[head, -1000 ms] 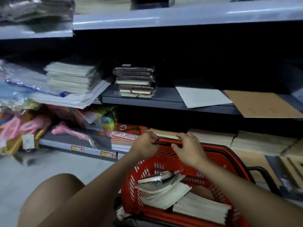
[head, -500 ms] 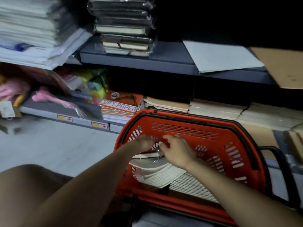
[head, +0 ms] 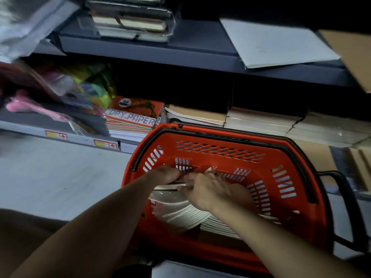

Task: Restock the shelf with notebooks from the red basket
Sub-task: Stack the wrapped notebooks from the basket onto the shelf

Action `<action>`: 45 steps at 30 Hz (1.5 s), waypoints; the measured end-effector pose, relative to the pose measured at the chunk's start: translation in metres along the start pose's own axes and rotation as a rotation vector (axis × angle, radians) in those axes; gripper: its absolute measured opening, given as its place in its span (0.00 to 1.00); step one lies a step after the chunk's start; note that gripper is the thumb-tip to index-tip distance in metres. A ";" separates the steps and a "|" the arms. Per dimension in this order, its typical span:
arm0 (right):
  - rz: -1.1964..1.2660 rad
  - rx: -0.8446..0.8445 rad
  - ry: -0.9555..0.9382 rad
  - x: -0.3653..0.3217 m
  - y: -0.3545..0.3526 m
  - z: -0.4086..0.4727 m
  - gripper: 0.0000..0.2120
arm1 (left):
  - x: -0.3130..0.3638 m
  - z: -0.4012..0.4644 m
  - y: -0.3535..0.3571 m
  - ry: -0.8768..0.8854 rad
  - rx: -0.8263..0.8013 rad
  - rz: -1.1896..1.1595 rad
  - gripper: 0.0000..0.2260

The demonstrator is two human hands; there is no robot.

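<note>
**Two hands down in the red basket**

Both hands are inside the red basket (head: 220, 149), which sits on the floor against the front edge of the lowest shelf (head: 84, 137). The left hand (head: 166, 174) reaches in near the basket's left wall, fingers bent down onto the top of the notebooks (head: 180, 215); its fingertips are hidden, so whether it actually grips one cannot be told. The right hand (head: 204, 190) lies just beside it, touching or nearly so, fingers curled at the edge of a thin wrapped notebook on top of the pile; the hold itself is blurred.

The notebooks lie fanned, white page edges showing, along the basket's near-left side, with a second stack toward the near wall under the right forearm.

On the lowest shelf behind the basket stand a red pack marked COPY PAPER (head: 136, 117) and low stacks of brown-covered books (head: 261, 121). On the shelf above (head: 200, 57) lie wrapped journals (head: 130, 23) at its left and a grey sheet (head: 277, 43) to the right.
</note>
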State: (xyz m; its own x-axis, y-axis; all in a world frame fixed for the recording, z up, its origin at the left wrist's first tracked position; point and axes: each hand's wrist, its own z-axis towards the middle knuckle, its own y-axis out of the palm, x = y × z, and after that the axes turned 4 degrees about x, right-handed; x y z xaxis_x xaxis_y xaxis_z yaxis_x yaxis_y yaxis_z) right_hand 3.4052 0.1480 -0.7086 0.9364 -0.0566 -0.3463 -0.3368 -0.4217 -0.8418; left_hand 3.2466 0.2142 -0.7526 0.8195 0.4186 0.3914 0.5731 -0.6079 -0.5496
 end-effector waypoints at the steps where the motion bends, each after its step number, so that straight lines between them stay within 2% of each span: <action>1: 0.009 0.002 -0.007 0.001 0.000 0.000 0.23 | 0.000 -0.002 -0.001 -0.003 0.003 -0.004 0.16; 9: 0.081 -0.033 0.007 0.009 -0.003 0.001 0.22 | -0.003 -0.017 -0.009 -0.060 -0.032 -0.148 0.12; 13: 0.126 -0.040 0.028 0.014 -0.009 -0.002 0.15 | -0.002 -0.024 -0.014 -0.085 -0.002 -0.269 0.22; 14: 0.131 -0.035 0.036 0.016 -0.010 -0.002 0.14 | 0.000 -0.030 -0.017 -0.085 -0.002 -0.294 0.20; 16: 0.148 -0.003 0.050 0.016 -0.012 -0.004 0.17 | 0.003 -0.040 -0.023 -0.092 -0.002 -0.336 0.11; 19: 0.185 0.059 0.050 0.014 -0.015 -0.007 0.24 | 0.005 -0.050 -0.028 -0.110 0.053 -0.367 0.19; 20: 0.190 0.080 0.048 0.013 -0.016 -0.009 0.26 | 0.005 -0.053 -0.028 -0.109 0.070 -0.363 0.19; 23: 0.204 0.132 0.031 0.010 -0.020 -0.015 0.28 | 0.010 -0.065 -0.031 -0.109 0.104 -0.347 0.09; 25: 0.207 0.151 0.024 0.008 -0.027 -0.021 0.28 | 0.013 -0.075 -0.033 -0.111 0.119 -0.345 0.06; 30: 0.229 0.192 -0.033 0.008 -0.050 -0.035 0.23 | 0.017 -0.094 -0.042 -0.070 0.093 -0.402 0.21; 35: 0.246 0.266 -0.094 0.011 -0.079 -0.054 0.20 | 0.023 -0.124 -0.054 -0.006 0.097 -0.538 0.16; 39: 0.273 0.325 -0.122 0.006 -0.096 -0.074 0.22 | 0.025 -0.157 -0.067 0.067 0.133 -0.681 0.16; 42: 0.314 0.341 -0.163 -0.003 -0.108 -0.090 0.19 | 0.024 -0.180 -0.075 0.120 0.152 -0.781 0.18; 45: 0.313 0.417 -0.192 -0.011 -0.118 -0.100 0.26 | 0.022 -0.199 -0.083 0.185 0.214 -0.884 0.17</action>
State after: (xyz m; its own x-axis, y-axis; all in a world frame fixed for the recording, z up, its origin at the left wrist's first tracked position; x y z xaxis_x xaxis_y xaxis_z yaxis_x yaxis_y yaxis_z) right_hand 3.4444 0.1076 -0.5644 0.7641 0.0604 -0.6423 -0.6427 -0.0151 -0.7660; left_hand 3.2155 0.1391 -0.5519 0.0799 0.5451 0.8346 0.9933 0.0264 -0.1123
